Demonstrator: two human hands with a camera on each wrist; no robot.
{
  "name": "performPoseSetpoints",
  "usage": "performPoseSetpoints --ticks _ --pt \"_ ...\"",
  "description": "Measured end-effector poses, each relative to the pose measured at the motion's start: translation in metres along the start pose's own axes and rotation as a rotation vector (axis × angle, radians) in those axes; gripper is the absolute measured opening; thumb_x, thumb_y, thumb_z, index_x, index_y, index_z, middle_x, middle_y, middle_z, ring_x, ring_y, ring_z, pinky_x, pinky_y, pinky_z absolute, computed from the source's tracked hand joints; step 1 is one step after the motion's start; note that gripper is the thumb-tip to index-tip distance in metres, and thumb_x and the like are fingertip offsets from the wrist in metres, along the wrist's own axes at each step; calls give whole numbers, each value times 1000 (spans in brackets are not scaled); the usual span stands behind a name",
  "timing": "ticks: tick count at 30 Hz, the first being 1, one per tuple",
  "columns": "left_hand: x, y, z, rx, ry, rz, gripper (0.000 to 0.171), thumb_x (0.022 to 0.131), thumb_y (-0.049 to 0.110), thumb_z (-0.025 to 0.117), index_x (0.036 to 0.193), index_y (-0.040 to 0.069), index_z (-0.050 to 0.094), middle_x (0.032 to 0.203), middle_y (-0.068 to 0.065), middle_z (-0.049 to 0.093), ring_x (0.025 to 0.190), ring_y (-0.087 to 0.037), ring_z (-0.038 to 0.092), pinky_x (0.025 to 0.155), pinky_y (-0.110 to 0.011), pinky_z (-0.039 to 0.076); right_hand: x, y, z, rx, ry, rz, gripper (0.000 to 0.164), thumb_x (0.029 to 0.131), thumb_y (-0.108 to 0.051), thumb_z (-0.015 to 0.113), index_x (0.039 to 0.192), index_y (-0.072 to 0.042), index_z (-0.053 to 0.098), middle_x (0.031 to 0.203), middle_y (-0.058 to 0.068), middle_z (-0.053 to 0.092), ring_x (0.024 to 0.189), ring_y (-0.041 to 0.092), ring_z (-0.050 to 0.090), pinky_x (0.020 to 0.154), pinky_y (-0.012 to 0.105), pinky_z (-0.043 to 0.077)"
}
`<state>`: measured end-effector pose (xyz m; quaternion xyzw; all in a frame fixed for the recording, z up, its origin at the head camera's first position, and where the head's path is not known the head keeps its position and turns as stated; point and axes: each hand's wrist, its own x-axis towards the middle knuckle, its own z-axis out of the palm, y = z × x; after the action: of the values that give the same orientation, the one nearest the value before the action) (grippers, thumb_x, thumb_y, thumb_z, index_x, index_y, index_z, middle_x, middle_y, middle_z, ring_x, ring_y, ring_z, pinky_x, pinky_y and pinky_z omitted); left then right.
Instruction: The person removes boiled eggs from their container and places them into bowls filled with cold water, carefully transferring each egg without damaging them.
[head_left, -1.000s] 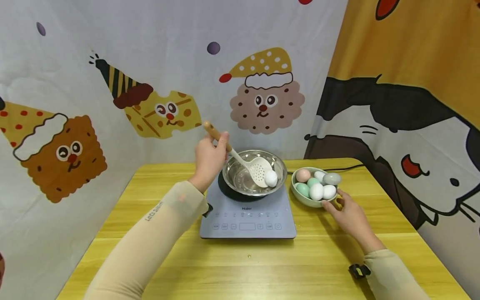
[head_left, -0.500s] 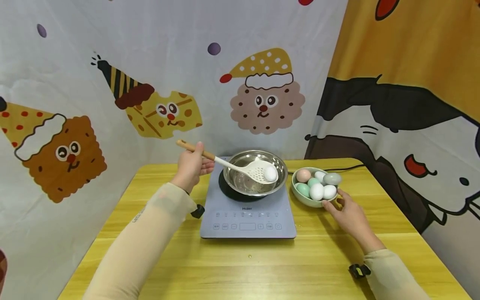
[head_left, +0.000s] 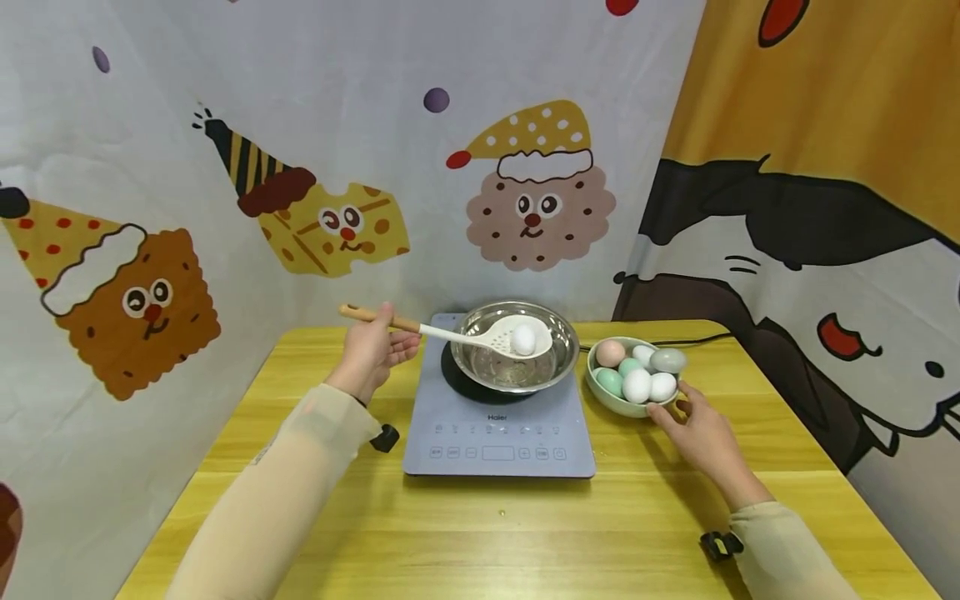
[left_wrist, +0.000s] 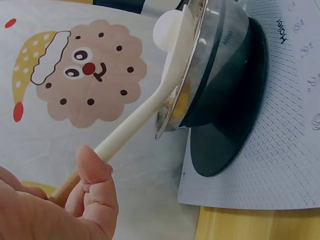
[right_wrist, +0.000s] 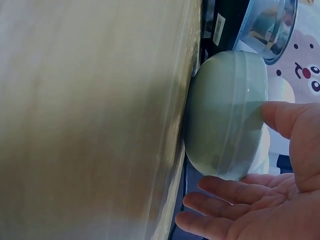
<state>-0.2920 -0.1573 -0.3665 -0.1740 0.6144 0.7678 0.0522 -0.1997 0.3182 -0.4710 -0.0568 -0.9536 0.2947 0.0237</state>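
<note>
My left hand point(head_left: 370, 354) grips the wooden handle of a white skimmer point(left_wrist: 131, 126), thumb along the handle. A white egg point(head_left: 523, 339) sits in the skimmer's perforated head, which is held over the steel pot point(head_left: 551, 371). To the right of the cooker stands a pale green bowl point(right_wrist: 222, 115) filled with several white, green, pink and grey eggs. My right hand point(head_left: 701, 433) is at the bowl's near right side. In the right wrist view its thumb point(right_wrist: 280, 117) touches the rim, while the fingers lie fairly straight against and below the outer wall.
Under the pot is a flat grey induction cooker point(head_left: 498, 437) with a touch panel along its front. A black cord point(head_left: 697, 340) runs behind the bowl. A printed cloth point(head_left: 360, 100) hangs directly behind the wooden table point(head_left: 480, 550).
The left hand has moved left and lower with the skimmer, turning its handle nearly level. The egg has moved leftward over the pot with the skimmer. The right hand stays at the bowl.
</note>
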Motion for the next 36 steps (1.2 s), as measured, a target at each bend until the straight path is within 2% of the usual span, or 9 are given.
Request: performPoseSetpoints --ticks 8,16,25,30,36 --pt "-2 -2 -5 -46 -29 16 53 101 50 46 126 4 56 86 -12 71 70 -16 71 73 -29 62 1 0 0 9 9 -27 96 95 -64 49 155 5 18 141 40 44 127 55 48 99 67 43" --pt "-6 -2 -7 -70 -38 18 55 101 50 48 130 4 52 95 -15 70 73 -17 72 77 -30 62 2 1 2 4 13 -33 96 96 -64 49 154 6 18 141 40 44 127 55 48 98 68 43" --pt "-12 2 -3 -33 -71 92 47 103 46 45 124 5 53 91 -13 71 73 -15 71 77 -31 62 2 1 2 6 7 -22 98 95 -66 46 155 6 16 142 41 43 128 56 46 99 68 43" --pt "-13 5 11 -43 -85 106 46 104 43 45 125 3 52 84 -11 70 72 -15 71 76 -31 62 0 0 2 -4 6 -26 98 96 -66 46 155 7 16 141 40 43 128 56 46 98 68 43" --pt "-15 11 48 -80 -95 128 47 104 40 48 127 -1 50 76 -12 70 64 -16 70 65 -30 62 -2 -2 2 -2 10 -23 97 96 -64 47 154 7 16 140 40 44 127 56 47 98 68 43"
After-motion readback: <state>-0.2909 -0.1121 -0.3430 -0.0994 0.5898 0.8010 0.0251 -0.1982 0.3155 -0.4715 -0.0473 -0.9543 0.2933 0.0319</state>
